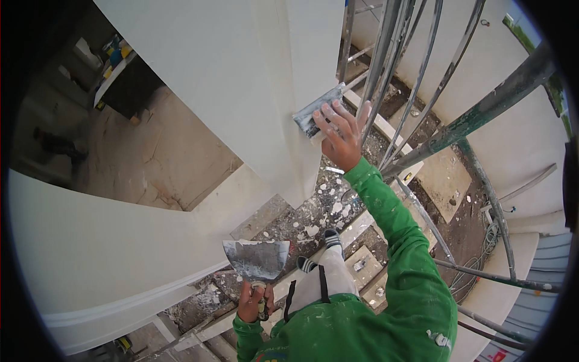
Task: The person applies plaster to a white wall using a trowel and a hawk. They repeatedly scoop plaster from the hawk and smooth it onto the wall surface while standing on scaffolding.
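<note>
Listing by size, as I view it remotely through the head camera:

White pillar [241, 72]: tall, smooth-faced, narrowing in my view toward its foot on the littered floor; a faint vertical band runs near its right side.

Low white wall [108, 241]: curved by the lens, at left, with a ledge along its lower part.

Scaffold pipe [476, 117]: thick, dark, streaked green, slanting in from the upper right; thinner metal bars stand beside it.

Indoor floor [160, 151]: dusty brown, seen beyond the wall at left.

Green top [362, 329]: long-sleeved, spotted with white, worn by the person.

Pale trousers [338, 280]: below the top, with dark straps hanging across.

Broad blade [258, 259]: fan-shaped, grey, whitish material along its far edge; held low, in front of the person's body and just left of the trousers.

Right hand [345, 134]: raised, arm extended; fingers fanned over the back of the smaller blade, which it holds. Thumb side hidden; I cannot tell how firmly it presses.

Smaller blade [313, 107]: rectangular, smeared dark and white, tilted near the pillar's right edge, apparently touching its face.

Left hand [253, 298]: fingers curled snugly round the broad blade's handle.

Striped sandals [333, 237]: a dark pair, on the person's feet.

White flakes [312, 230]: scattered over the ground near the pillar's foot.
</note>
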`<state>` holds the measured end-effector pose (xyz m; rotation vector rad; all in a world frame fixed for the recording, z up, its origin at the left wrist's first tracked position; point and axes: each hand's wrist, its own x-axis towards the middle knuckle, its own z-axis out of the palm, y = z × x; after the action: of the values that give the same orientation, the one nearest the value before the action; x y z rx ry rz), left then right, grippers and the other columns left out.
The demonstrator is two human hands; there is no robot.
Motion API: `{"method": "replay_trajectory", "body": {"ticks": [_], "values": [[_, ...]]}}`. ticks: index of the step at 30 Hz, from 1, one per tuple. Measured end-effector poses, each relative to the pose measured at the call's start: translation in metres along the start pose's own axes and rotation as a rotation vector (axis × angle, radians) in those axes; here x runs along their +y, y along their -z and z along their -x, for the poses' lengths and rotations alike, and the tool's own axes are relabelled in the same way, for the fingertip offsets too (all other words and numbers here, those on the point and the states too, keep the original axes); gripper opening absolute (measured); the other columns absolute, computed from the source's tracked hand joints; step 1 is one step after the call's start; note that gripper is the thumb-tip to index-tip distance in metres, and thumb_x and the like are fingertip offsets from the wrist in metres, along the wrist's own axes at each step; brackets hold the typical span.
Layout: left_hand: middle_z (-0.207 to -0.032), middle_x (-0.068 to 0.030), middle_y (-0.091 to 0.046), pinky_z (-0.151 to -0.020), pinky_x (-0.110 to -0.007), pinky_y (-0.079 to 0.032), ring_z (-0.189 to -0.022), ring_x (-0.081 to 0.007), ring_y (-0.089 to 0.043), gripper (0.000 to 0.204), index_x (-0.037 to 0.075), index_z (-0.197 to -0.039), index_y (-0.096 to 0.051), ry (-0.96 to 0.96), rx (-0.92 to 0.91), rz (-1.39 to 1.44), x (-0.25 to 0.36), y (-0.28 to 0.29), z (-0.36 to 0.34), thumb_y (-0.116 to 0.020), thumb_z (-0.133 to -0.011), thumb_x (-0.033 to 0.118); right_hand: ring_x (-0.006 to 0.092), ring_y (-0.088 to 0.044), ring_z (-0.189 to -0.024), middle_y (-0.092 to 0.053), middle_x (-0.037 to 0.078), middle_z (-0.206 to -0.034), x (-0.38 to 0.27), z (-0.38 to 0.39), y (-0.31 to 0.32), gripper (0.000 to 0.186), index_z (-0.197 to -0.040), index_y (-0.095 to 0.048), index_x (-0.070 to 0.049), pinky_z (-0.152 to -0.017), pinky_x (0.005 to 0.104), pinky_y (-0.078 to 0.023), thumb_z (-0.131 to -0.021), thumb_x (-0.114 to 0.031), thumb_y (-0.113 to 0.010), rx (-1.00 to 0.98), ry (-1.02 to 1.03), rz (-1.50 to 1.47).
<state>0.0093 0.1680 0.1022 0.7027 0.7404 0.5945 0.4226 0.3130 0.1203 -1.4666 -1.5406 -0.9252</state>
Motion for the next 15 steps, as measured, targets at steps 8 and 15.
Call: {"method": "replay_trajectory", "body": {"ticks": [8,15], "values": [[-0.082,-0.0086,-0.044,-0.043,-0.029,-0.047,-0.06,-0.0164,-0.051,0.036,0.009,-0.125,-0.033,0.134,0.039,-0.057,0.004,0.004,0.004,-0.053,-0.098,0.025,0.0163,-0.05,-0.121,-0.052,-0.008,-0.128,-0.019,0.128,-0.038,0.055,-0.122,-0.06,-0.028,-0.108,0.0726,-0.013,-0.074,-0.001,-0.064,-0.227,-0.1,-0.027],[-0.082,-0.0096,-0.044,-0.042,-0.03,-0.047,-0.06,-0.0171,-0.051,0.034,0.01,-0.124,-0.033,0.106,0.066,0.028,-0.011,0.014,0.01,-0.052,-0.098,0.022,0.0278,-0.053,-0.109,-0.055,0.015,-0.117,-0.045,0.224,-0.007,0.028,-0.116,-0.054,0.001,-0.1,0.0479,-0.043,-0.088,-0.002,-0.052,-0.326,-1.172,-0.568]]}}
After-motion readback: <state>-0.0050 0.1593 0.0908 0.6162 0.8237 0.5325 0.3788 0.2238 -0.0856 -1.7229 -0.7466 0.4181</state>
